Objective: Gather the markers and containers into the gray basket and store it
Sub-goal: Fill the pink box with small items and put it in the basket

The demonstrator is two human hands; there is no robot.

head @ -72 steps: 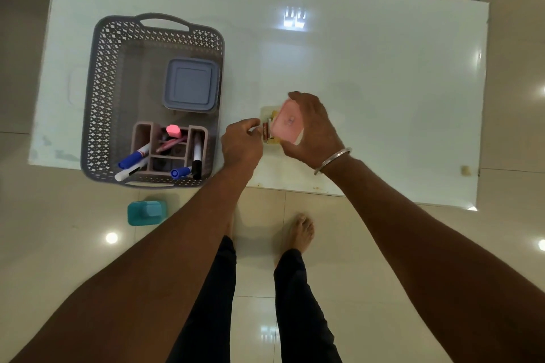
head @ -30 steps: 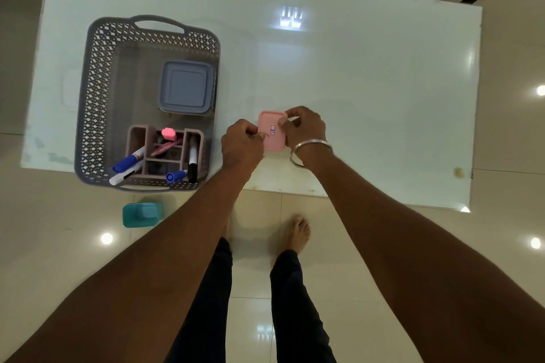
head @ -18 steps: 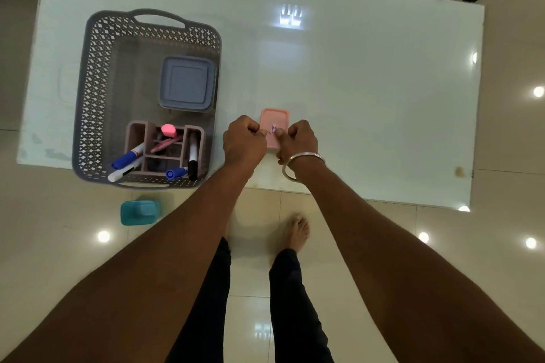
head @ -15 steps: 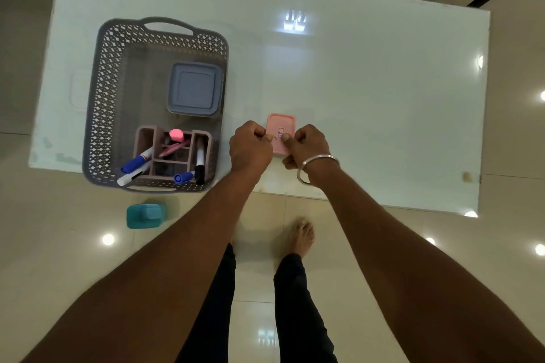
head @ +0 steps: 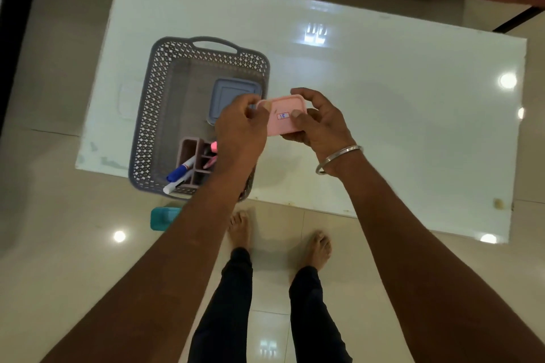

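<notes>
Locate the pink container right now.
Head view, centre: the pink container gripped between the left hand and right hand, at the right rim of the gray basket.

Arms [head: 188,244] bare. Thin silver bangle [head: 342,153] on wrist of right hand [head: 320,124]. Dark slim trousers [head: 224,309], ending at ankles. Feet [head: 239,228] bare.

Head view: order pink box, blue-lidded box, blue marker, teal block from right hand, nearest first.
1. pink box, held in the right hand.
2. blue-lidded box, to the left, inside the basket.
3. blue marker, at the basket's near end.
4. teal block, on the floor.
</notes>
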